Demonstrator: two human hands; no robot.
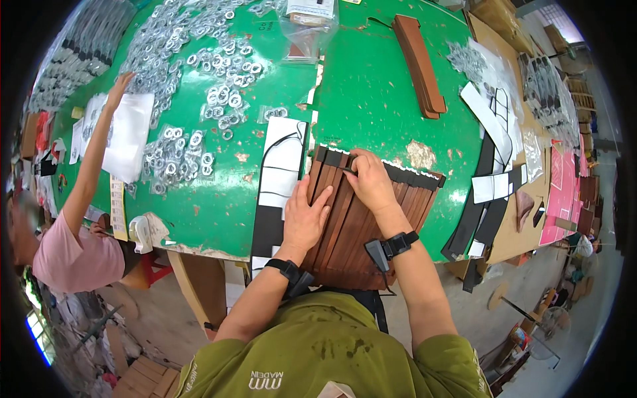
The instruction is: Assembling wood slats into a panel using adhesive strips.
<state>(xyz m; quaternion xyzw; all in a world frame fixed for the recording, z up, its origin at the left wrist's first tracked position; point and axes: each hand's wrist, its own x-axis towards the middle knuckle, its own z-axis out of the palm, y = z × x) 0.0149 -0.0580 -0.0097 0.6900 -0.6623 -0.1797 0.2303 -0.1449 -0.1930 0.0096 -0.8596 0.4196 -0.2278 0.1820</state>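
A row of long brown strips [361,229], packed side by side, lies in front of me at the table's near edge. Black pieces with white tips [411,176] line their far ends. My left hand [306,215] rests on the left side of the row, fingers stretched out and apart. Over the far ends, my right hand [370,180] is closed, its thumb and fingertips pinching a small black end piece [348,170]. Just left of the row lie black straps with white bands [279,176].
Many bagged metal rings [225,96] cover the far left of the green table [358,86]. More brown strips [418,66] lie at the far right, black and white straps [488,179] nearer. A person in pink [79,255] reaches over clear plastic bags [133,132]. A white tape dispenser [140,233] stands left.
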